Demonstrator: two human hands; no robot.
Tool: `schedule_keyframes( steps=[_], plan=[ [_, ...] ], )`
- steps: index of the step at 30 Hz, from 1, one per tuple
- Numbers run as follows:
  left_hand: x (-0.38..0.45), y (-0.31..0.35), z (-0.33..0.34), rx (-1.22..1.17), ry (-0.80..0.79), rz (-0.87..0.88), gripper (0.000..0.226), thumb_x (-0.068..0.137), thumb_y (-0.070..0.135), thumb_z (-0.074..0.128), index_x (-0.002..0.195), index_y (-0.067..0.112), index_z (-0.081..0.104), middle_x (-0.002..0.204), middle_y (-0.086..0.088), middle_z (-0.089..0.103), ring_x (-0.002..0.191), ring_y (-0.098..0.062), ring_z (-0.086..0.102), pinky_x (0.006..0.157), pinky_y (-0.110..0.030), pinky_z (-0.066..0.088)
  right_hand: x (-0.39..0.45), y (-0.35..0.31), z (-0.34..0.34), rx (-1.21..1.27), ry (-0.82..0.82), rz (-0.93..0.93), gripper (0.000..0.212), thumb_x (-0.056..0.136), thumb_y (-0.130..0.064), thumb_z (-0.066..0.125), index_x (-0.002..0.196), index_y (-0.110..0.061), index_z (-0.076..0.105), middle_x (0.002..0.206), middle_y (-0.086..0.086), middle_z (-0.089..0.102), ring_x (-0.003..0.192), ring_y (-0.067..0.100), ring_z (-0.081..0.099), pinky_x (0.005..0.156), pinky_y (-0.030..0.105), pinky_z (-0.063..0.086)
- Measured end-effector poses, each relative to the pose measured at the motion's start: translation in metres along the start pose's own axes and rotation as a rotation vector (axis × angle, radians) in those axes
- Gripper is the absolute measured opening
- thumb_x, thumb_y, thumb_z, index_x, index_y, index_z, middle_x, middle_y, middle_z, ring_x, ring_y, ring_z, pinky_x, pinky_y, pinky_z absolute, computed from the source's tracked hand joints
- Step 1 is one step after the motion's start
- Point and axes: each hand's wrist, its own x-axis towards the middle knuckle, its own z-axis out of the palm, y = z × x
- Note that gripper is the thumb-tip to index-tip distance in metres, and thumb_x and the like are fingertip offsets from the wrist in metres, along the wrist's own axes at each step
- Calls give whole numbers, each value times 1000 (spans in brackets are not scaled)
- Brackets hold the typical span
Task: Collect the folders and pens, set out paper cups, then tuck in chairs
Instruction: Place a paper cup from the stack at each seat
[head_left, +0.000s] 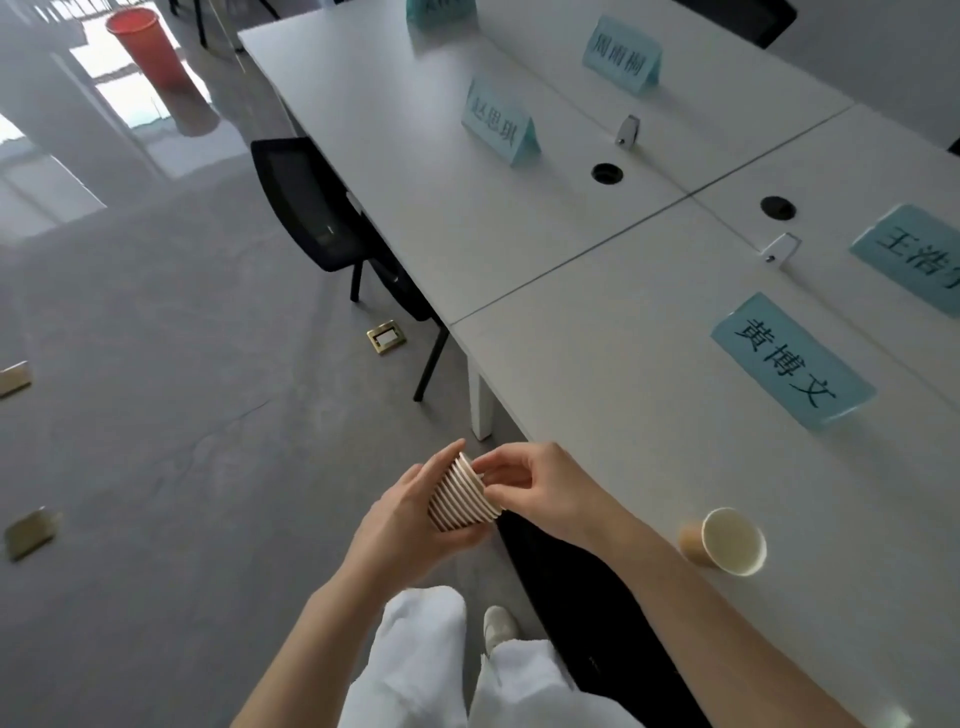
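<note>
1. Nearest us, low in the view at about 6 o'clock, our left hand (410, 525) cups a nested stack of paper cups (464, 493), fingers curled around its side, held off the table's edge over the floor.
2. Our right hand (540, 488) pinches the rim of the end cup with thumb and fingertips.
3. We judge the stack light, thin-walled and easily crushed; nested cups stick, so we'd take the rim lightly and twist one free.
4. The cups look tan with pale rolled rims showing as stripes.
5. At 4 o'clock, one paper cup (730, 540) already stands on the white table (597, 332).
6. Farther, at 3 o'clock, a blue name card (789, 358); at 12 o'clock, a black chair (306, 208) stands partly under the table.
</note>
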Motion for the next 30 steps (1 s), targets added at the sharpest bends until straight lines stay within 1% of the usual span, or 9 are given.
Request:
schedule_keyframes(
  steps=[4,7,10,14,17,20,23,27,30],
  plan=[
    [21,-24,-31,19,-3,-4,92,55,68,67,138,60,27,117,23,54,102,-4,57,87,-34,53,43,-18,17,-63,0,-12,28,78,-7,63,104,-16,70,94,-2,74,90,4,70,88,32,57],
    [52,-50,-76,62,-11,-2,93,55,70,65,139,58,28,117,21,54,103,-4,58,88,-33,52,90,-43,37,-84,28,-9,26,80,-6,65,104,-15,68,94,-2,73,90,5,69,87,32,57],
    [81,-74,-123,114,-9,-6,94,57,65,71,140,58,28,118,22,54,105,-5,57,89,-29,50,136,-71,56,-85,49,-12,24,80,-6,67,102,-14,67,95,-2,73,89,4,69,87,30,57],
    [119,-107,-182,130,-22,-11,94,53,69,66,137,62,24,119,21,54,107,-9,57,90,-34,50,195,-108,80,-127,71,-22,24,82,-12,70,104,-17,66,97,-5,72,90,2,69,85,26,57],
    [148,-128,-223,173,-59,3,95,57,67,70,138,62,21,119,20,54,107,-11,56,89,-35,51,235,-126,92,-110,107,11,24,80,-15,74,103,-18,67,95,-6,72,88,3,69,84,25,58],
    [171,-135,-244,180,-72,26,95,59,65,72,140,61,22,121,20,54,108,-10,55,90,-34,50,262,-138,93,-76,114,42,23,78,-15,76,100,-17,70,91,-6,73,85,3,70,84,26,58],
    [200,-143,-261,108,-61,18,96,52,70,65,137,63,23,117,22,54,107,-9,56,91,-34,50,296,-152,89,-46,107,57,22,80,-13,73,101,-17,70,92,-6,73,86,2,69,84,23,57],
    [246,-146,-280,42,-41,26,93,51,69,67,135,62,29,111,23,57,101,-8,59,87,-35,53,344,-166,72,-12,110,78,21,81,-10,69,101,-16,69,92,-5,72,87,5,69,82,22,56],
    [290,-146,-295,38,-23,19,90,50,70,69,133,62,33,109,23,60,99,-7,61,84,-35,55,388,-173,56,7,113,65,18,82,-8,65,97,-19,67,89,-4,70,85,7,68,78,21,56]
  ],
)
